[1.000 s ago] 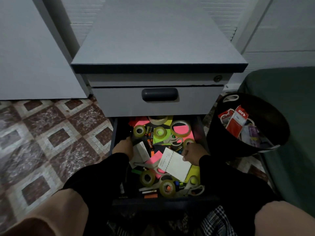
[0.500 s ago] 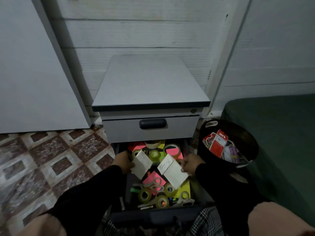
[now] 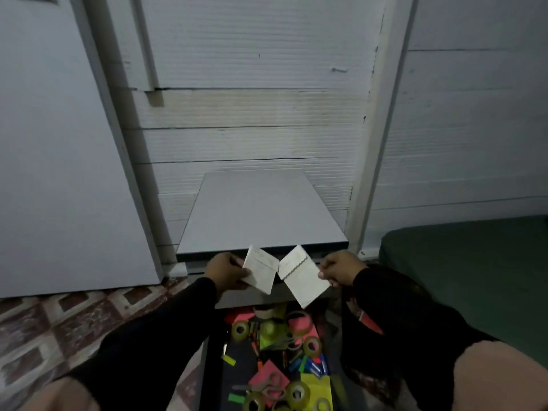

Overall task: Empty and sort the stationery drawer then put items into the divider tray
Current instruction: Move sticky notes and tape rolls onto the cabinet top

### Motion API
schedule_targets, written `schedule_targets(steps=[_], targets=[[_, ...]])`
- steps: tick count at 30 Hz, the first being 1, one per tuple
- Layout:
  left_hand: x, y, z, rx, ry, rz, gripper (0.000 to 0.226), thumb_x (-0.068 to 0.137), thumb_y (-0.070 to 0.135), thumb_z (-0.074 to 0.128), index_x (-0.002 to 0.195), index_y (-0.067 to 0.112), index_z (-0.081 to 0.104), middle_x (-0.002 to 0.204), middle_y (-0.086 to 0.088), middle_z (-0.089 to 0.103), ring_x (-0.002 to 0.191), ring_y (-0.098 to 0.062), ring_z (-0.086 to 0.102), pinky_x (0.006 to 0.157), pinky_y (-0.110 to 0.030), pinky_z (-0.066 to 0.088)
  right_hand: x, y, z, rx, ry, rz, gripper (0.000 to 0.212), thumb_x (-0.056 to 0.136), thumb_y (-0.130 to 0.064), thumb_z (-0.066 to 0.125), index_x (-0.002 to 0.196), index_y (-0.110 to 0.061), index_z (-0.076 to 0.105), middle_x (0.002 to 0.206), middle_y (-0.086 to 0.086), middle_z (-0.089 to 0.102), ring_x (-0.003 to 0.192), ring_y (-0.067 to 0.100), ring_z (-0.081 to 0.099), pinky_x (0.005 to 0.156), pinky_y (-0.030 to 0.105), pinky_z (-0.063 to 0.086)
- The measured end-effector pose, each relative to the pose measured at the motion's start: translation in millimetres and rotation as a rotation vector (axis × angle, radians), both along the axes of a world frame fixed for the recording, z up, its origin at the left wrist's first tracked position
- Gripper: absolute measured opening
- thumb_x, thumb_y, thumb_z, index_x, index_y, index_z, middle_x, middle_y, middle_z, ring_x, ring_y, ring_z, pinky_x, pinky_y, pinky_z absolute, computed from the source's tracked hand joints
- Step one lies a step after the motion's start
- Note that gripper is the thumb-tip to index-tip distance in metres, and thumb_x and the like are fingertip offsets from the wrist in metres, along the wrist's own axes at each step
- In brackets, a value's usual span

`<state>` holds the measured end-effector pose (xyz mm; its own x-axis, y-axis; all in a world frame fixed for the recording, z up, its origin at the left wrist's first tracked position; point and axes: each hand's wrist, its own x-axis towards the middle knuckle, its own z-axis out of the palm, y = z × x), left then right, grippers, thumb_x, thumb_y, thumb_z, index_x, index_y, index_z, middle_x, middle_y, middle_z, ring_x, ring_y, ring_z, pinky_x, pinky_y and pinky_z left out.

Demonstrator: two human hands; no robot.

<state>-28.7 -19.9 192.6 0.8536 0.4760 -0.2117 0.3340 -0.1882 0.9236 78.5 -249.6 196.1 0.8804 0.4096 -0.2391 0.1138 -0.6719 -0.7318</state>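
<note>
Both hands are raised in front of the grey cabinet (image 3: 261,215), each pinching a small white paper pad. The left hand (image 3: 226,271) curls its fingers round the left pad (image 3: 261,269), and the right hand (image 3: 341,268) grips the right pad (image 3: 302,275) by its edge; the pads' inner corners almost touch, both tilted. They cover the cabinet's front edge and part of its closed upper drawer front. Below the cabinet's top the open drawer (image 3: 213,360) juts toward the person, dark inside and crowded: clear tape rolls (image 3: 240,329), pink sticky notes (image 3: 268,378), a yellow pad (image 3: 315,384), scissors (image 3: 271,387) and small blue and orange bits. Black sleeves (image 3: 166,336) flank the drawer. Left of the cabinet lies a patterned tile floor (image 3: 44,324) and a flat pale panel (image 3: 53,143); right of it a dark green cushion (image 3: 474,277). Behind it stands a ribbed white wall (image 3: 252,114).
</note>
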Motion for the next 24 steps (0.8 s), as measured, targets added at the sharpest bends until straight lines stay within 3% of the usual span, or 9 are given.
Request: schedule_targets(steps=[4,6,8,10,12,14,16,21,24], targets=[[30,6,37,-0.058,-0.084,0.027,0.026,0.082,-0.012,0.060,0.068,0.005,0.046,0.071,-0.015,0.056,0.063,-0.027,0.059,0.046,-0.030,0.055,27,5,30,0.152,0.007,-0.050,0.007,0.085,0.005,0.061,0.084,-0.001,0.059,0.032,-0.005,0.048,0.025,0.000,0.040,0.035,0.012,0.037],[50,9,51,-0.097,-0.113,0.038,0.021,0.083,-0.011,0.060,0.072,0.002,0.047,0.076,-0.019,0.057,0.061,-0.028,0.059,0.043,-0.029,0.055,46,11,41,0.193,-0.009,-0.085,0.011,0.086,0.005,0.061,0.078,-0.002,0.058,0.044,0.003,0.051,0.025,0.001,0.041,0.035,0.012,0.038],[71,12,58,-0.145,-0.134,0.081,0.019,0.085,-0.007,0.060,0.094,-0.001,0.044,0.095,-0.026,0.055,0.066,-0.032,0.060,0.047,-0.032,0.057,67,18,46,0.225,-0.015,-0.145,0.020,0.086,0.004,0.062,0.070,-0.005,0.056,0.056,0.009,0.051,0.027,0.003,0.044,0.038,0.015,0.042],[92,18,50,0.064,-0.080,0.057,0.044,0.086,0.005,0.064,0.119,0.000,0.036,0.118,-0.024,0.048,0.089,-0.035,0.060,0.072,-0.040,0.057,87,27,42,0.182,-0.078,-0.190,0.012,0.086,-0.002,0.064,0.079,-0.007,0.056,0.072,0.010,0.055,0.042,0.011,0.053,0.046,0.022,0.044],[99,18,36,0.510,0.050,-0.131,0.054,0.086,0.021,0.066,0.130,0.007,0.039,0.134,-0.017,0.040,0.115,-0.032,0.051,0.097,-0.035,0.042,97,33,30,-0.032,-0.254,-0.113,0.022,0.086,-0.011,0.065,0.105,-0.010,0.055,0.096,0.010,0.056,0.075,0.023,0.059,0.059,0.023,0.040],[103,16,15,0.766,0.119,-0.345,0.051,0.088,0.034,0.062,0.132,0.014,0.044,0.144,-0.010,0.034,0.128,-0.025,0.042,0.107,-0.033,0.033,101,40,13,-0.232,-0.396,0.081,0.030,0.090,-0.016,0.059,0.119,-0.014,0.054,0.116,0.010,0.053,0.105,0.026,0.054,0.075,0.024,0.039],[106,18,-4,0.909,0.150,-0.458,0.055,0.090,0.046,0.054,0.138,0.022,0.039,0.151,-0.002,0.028,0.137,-0.019,0.032,0.111,-0.038,0.027,103,48,-5,-0.304,-0.506,0.178,0.027,0.095,-0.016,0.049,0.120,-0.017,0.057,0.124,0.006,0.051,0.114,0.027,0.049,0.090,0.028,0.039],[128,20,-12,0.971,0.206,-0.442,0.054,0.096,0.054,0.028,0.147,0.036,0.021,0.159,0.008,0.007,0.146,-0.015,0.009,0.113,-0.056,0.005,127,63,-25,-0.372,-0.680,0.124,0.037,0.098,-0.006,0.037,0.131,-0.015,0.053,0.134,0.006,0.047,0.117,0.028,0.045,0.091,0.030,0.038],[151,12,-8,0.971,0.257,-0.423,0.052,0.097,0.054,0.023,0.147,0.039,0.017,0.159,0.010,0.004,0.146,-0.018,0.004,0.108,-0.068,0.001,144,74,-21,-0.372,-0.616,0.139,0.035,0.101,-0.010,0.033,0.133,-0.009,0.049,0.136,0.010,0.045,0.119,0.029,0.045,0.095,0.030,0.036]])
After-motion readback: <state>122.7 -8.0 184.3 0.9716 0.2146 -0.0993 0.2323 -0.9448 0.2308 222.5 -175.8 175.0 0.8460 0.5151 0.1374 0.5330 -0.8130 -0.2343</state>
